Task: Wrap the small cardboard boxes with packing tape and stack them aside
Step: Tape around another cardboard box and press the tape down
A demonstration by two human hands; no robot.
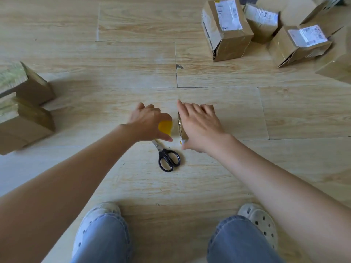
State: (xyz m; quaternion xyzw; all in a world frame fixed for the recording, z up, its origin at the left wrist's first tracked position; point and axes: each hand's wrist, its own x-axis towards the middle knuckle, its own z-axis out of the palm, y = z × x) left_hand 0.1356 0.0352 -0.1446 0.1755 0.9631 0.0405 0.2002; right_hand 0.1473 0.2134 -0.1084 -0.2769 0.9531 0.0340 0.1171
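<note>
In the head view, a small box on the floor was held down under the flat, spread right hand. A yellow tape roll just beside it was gripped in the left hand. Taping was judged to be under way. Next, the scissors lying near would be needed for the cut.
</note>
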